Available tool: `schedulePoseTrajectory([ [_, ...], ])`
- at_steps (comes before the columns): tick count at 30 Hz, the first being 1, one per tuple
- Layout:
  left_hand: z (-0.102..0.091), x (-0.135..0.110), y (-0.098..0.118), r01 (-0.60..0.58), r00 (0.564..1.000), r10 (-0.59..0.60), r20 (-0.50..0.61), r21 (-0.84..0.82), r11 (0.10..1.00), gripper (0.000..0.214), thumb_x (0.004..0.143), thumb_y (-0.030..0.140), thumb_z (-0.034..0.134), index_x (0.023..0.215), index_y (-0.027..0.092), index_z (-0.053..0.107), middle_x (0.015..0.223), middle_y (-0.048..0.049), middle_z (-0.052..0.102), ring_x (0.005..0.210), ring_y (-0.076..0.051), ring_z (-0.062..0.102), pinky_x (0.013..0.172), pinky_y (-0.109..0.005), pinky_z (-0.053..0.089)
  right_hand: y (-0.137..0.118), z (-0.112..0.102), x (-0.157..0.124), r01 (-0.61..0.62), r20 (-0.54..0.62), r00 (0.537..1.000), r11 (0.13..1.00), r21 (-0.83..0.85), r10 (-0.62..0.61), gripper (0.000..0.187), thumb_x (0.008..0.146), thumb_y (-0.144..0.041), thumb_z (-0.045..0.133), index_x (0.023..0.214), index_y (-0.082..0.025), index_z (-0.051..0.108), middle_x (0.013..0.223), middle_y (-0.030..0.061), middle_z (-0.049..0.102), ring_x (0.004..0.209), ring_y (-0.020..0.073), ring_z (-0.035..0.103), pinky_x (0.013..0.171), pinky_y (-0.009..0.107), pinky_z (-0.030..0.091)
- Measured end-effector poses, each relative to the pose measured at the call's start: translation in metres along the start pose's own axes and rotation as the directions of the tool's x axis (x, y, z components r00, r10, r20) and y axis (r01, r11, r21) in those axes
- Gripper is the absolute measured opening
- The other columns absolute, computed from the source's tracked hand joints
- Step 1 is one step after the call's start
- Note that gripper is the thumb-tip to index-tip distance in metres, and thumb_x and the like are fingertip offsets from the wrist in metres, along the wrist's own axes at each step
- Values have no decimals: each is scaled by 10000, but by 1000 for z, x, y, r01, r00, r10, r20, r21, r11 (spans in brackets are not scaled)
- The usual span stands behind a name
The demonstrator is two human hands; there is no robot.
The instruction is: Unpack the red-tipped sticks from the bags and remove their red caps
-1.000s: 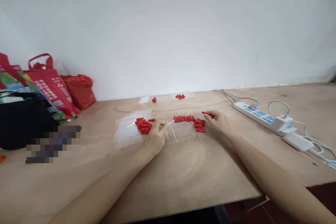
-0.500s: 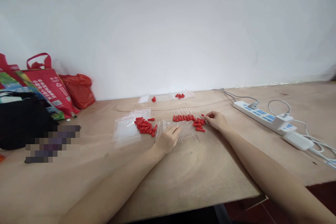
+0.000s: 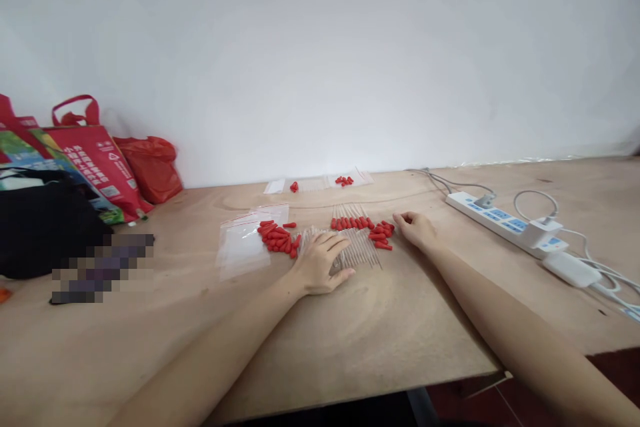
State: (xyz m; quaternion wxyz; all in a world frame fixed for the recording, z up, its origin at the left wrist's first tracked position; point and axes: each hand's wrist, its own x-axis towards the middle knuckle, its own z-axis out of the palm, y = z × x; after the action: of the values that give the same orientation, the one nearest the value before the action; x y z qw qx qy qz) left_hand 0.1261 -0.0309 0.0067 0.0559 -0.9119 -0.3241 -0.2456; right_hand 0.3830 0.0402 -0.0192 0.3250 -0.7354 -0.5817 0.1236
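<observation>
My left hand (image 3: 321, 263) lies flat with fingers spread on a row of thin clear tubes (image 3: 361, 248) on the wooden table (image 3: 380, 327). A pile of small red caps (image 3: 277, 238) sits just left of it, beside a clear zip bag (image 3: 239, 244). My right hand (image 3: 417, 227) rests curled at the right end of the tubes, its fingertips pinched on a red cap next to another cluster of red caps (image 3: 381, 234). More tubes with red caps fitted (image 3: 351, 222) lie behind.
A white power strip (image 3: 493, 219) with an adapter and cables lies at the right. Red shopping bags (image 3: 95, 160) and a black bag (image 3: 43, 227) stand at the left by the wall. Two small bags with red caps (image 3: 320, 183) lie near the wall.
My left hand has moved right from the red cap pile and flattened onto the clear tubes. My right hand has lowered and settled by the right cluster of caps.
</observation>
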Motion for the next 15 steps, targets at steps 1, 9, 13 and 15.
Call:
schedulePoseTrajectory([
  [1, -4, 1, -2, -45, 998, 45, 50, 4, 999, 456, 750, 382, 525, 1165, 199, 479, 1165, -84, 550, 1132, -239, 439, 975, -451, 291, -1, 0, 0, 0, -11, 1000, 1000, 6, 0, 347, 767, -463, 415, 788, -212, 654, 803, 50, 669, 801, 229, 576, 689, 328, 329],
  [9, -4, -2, -14, -43, 985, 31, 169, 68, 997, 360, 832, 377, 425, 1148, 220, 501, 1173, -67, 556, 1206, -216, 375, 1022, -501, 162, -20, -4, -6, 123, -109, 987, 992, 27, -119, 263, 754, -393, 444, 724, -223, 642, 730, 22, 656, 777, 205, 559, 806, 391, 265],
  [13, -1, -3, -12, 30, 989, -48, 142, 125, 992, 364, 825, 389, 438, 1115, 188, 528, 1139, -100, 569, 1166, -246, 416, 1006, -541, 158, -42, 0, -10, 275, 81, 960, 960, -57, -270, 243, 729, -418, 489, 720, -243, 657, 733, 15, 664, 794, 211, 558, 818, 422, 245],
  [15, -2, -4, -10, 51, 989, -69, 129, 139, 989, 361, 824, 391, 441, 1107, 186, 534, 1124, -105, 575, 1148, -255, 429, 998, -555, 161, -54, 2, -11, 314, 128, 945, 943, -108, -300, 278, 722, -459, 493, 740, -242, 665, 733, 30, 665, 816, 226, 553, 809, 429, 252],
])
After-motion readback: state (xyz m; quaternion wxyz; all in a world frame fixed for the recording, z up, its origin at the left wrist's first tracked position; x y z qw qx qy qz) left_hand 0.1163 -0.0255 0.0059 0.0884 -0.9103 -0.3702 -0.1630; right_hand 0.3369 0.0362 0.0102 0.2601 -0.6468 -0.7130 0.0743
